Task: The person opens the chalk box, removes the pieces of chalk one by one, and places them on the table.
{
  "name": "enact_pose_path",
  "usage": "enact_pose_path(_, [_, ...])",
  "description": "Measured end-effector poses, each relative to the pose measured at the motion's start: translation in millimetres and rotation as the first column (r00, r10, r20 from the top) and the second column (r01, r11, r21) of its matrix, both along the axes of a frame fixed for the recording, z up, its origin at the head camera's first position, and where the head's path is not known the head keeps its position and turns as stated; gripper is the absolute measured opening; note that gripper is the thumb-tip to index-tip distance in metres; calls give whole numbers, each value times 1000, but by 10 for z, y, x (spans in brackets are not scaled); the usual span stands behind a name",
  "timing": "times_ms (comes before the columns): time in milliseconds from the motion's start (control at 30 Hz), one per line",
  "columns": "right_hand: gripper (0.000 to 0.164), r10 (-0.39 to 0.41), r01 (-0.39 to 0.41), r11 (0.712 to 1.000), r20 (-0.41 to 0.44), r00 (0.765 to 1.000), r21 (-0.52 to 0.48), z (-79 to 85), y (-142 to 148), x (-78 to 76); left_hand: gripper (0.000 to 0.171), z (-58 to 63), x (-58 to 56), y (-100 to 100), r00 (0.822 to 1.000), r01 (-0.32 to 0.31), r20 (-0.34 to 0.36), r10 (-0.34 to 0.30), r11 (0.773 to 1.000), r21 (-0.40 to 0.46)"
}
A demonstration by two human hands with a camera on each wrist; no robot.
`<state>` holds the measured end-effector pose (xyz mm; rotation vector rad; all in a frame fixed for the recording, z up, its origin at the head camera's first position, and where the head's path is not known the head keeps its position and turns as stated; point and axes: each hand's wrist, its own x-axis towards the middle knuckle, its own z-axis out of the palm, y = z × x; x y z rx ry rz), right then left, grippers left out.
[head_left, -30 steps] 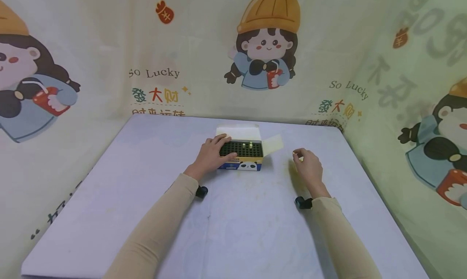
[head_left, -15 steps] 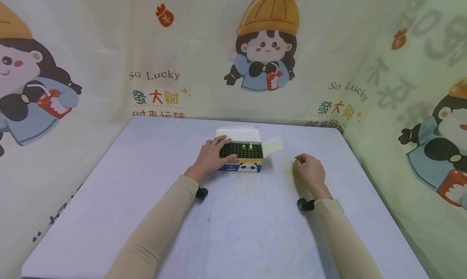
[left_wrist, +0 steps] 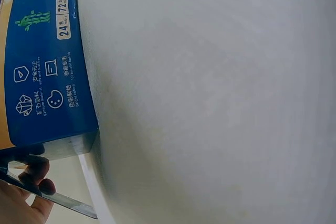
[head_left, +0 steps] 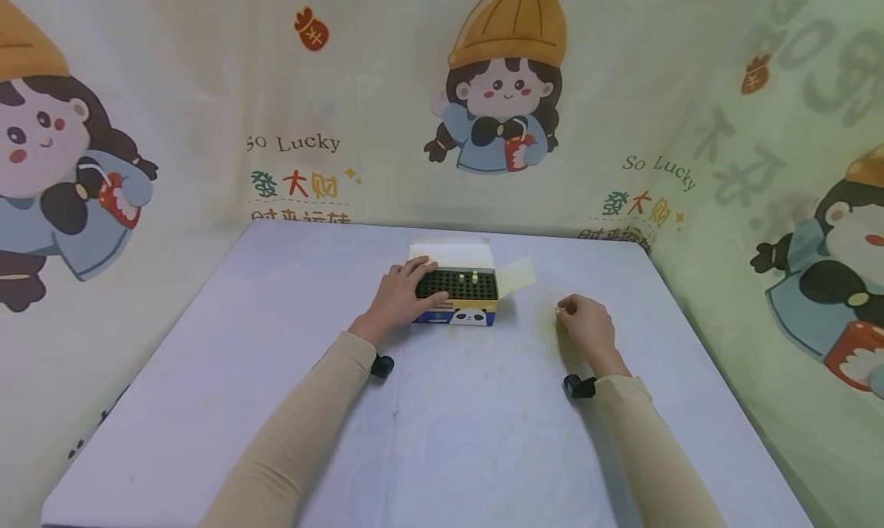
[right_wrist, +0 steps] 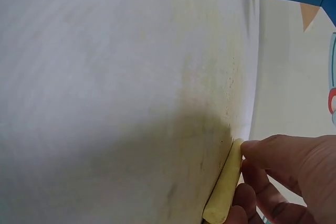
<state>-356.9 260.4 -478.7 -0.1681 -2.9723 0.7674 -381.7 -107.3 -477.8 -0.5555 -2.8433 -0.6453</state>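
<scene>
A chalk box [head_left: 469,316], blue and yellow with a panda print, stands with its lid up. A few pale yellow sticks [head_left: 461,279] poke up from its black holder full of holes [head_left: 476,288]. My left hand [head_left: 399,298] holds the box's left part, thumb across the front edge and fingers over the top. To the right of the box, my right hand [head_left: 589,328] pinches a yellow chalk stick [right_wrist: 224,187] between thumb and fingers, low over the white tabletop. The left wrist view shows the box front [left_wrist: 47,66] with part of a hand [left_wrist: 23,200] beyond its end.
The box's white lid [head_left: 450,250] leans back, and a white side flap [head_left: 516,275] sticks out to the right. Faint yellow smears [right_wrist: 210,51] mark the tabletop [head_left: 470,420] near my right hand. A patterned cloth [head_left: 387,90] hangs behind the table.
My right hand has lowered slightly toward the tabletop with the chalk stick, shifting a little right. My left hand and the box look the same.
</scene>
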Motion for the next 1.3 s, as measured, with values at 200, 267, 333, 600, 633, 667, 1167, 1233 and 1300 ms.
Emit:
enact_pose_path(200, [27, 10, -10, 1000, 5, 1000, 2, 1, 8, -1, 84, 10, 6, 0, 1000, 1, 5, -1, 1000, -3])
enact_pose_path(267, [27, 7, -7, 1000, 7, 1000, 4, 10, 5, -6, 84, 15, 10, -2, 1000, 0, 9, 0, 1000, -2])
enact_pose_path(333, [27, 0, 0, 1000, 8, 1000, 7, 19, 4, -11, 84, 20, 11, -3, 1000, -2, 10, 2, 1000, -1])
enact_pose_path(600, [27, -16, 16, 1000, 7, 1000, 11, 38, 1, -30, 84, 37, 2, 1, 1000, -10, 14, 10, 1000, -5])
enact_pose_path(633, [27, -18, 18, 1000, 9, 1000, 10, 36, -1, -31, 84, 37, 4, 2, 1000, -9, 15, 10, 1000, -5])
enact_pose_path(667, [27, -23, 23, 1000, 12, 1000, 9, 34, -3, -34, 84, 38, 5, 3, 1000, -8, 16, 8, 1000, -3])
enact_pose_path(1167, [29, 3, -5, 1000, -75, 997, -27, 215, -100, -43, 83, 31, 20, 7, 1000, -9, 21, 9, 1000, -3])
enact_pose_path(1233, [29, 7, -9, 999, -93, 996, -30, 266, -126, -42, 84, 29, 17, 7, 1000, -10, 21, 10, 1000, -6])
enact_pose_path(1300, [29, 12, -16, 999, -112, 994, -33, 312, -153, -44, 85, 28, 13, 9, 1000, -12, 22, 12, 1000, -9])
